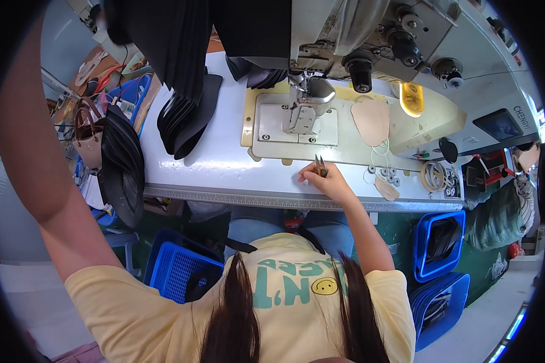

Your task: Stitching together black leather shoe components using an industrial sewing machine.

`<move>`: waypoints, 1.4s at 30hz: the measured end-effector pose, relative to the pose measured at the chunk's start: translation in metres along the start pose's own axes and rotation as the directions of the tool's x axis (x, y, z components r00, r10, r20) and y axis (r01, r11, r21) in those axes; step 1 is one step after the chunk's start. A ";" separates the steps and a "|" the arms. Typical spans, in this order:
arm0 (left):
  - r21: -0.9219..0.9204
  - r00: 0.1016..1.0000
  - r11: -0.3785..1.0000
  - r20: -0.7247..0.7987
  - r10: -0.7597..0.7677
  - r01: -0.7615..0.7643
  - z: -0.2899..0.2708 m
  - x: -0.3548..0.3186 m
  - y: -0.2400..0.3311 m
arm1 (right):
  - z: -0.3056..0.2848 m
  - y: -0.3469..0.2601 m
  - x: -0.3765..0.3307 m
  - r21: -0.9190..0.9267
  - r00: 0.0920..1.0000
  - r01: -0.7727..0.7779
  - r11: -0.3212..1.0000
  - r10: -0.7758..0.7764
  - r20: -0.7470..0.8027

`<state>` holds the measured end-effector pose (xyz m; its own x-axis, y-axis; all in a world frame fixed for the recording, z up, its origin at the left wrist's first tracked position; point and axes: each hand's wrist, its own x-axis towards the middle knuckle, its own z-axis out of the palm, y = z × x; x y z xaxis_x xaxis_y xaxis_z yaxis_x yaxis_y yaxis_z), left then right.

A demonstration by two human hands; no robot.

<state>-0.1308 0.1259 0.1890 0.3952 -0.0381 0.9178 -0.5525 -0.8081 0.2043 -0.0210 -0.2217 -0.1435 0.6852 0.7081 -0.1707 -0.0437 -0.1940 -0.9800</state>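
Observation:
My right hand (324,182) rests at the front of the white sewing table (206,172), closed around small thread snips (320,164). The snips' two pointed blades stick up from the fingers, toward the machine. My left arm (48,175) stretches up along the left side and leaves the picture at the top; the left hand is out of sight. In front of me stands an industrial sewing machine, its presser foot and needle area (303,112) over a metal plate. Black curved flat pieces (191,115) lie fanned in a stack on the table, and more black pieces (163,42) hang at the upper left.
A beige flat piece (371,120), small bobbins (391,176) and a ring-shaped roll (433,176) lie at the right of the table. Blue baskets (440,242) stand on the floor at right, another blue basket (181,272) at left. Black pieces (121,166) hang over the left table edge.

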 end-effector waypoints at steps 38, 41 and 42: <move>0.778 0.916 0.584 0.029 -0.401 0.231 0.136 -0.273 0.050 | 0.084 -0.019 0.044 0.398 0.987 -0.125 0.909 0.154 -0.042; 0.350 0.901 0.864 0.107 -0.420 0.361 0.158 -0.266 0.066 | 0.096 -0.017 0.043 0.263 0.978 0.022 0.965 0.034 -0.204; 0.280 0.956 0.929 0.099 -0.277 0.240 0.168 -0.262 0.075 | 0.101 -0.013 0.043 0.260 0.979 0.020 0.965 0.034 -0.202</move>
<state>-0.1523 -0.0239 -0.0931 0.6029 0.1291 0.7873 -0.2131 -0.9249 0.3149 -0.0643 -0.1203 -0.1485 0.8162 0.5489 -0.1802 -0.2179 0.0036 -0.9760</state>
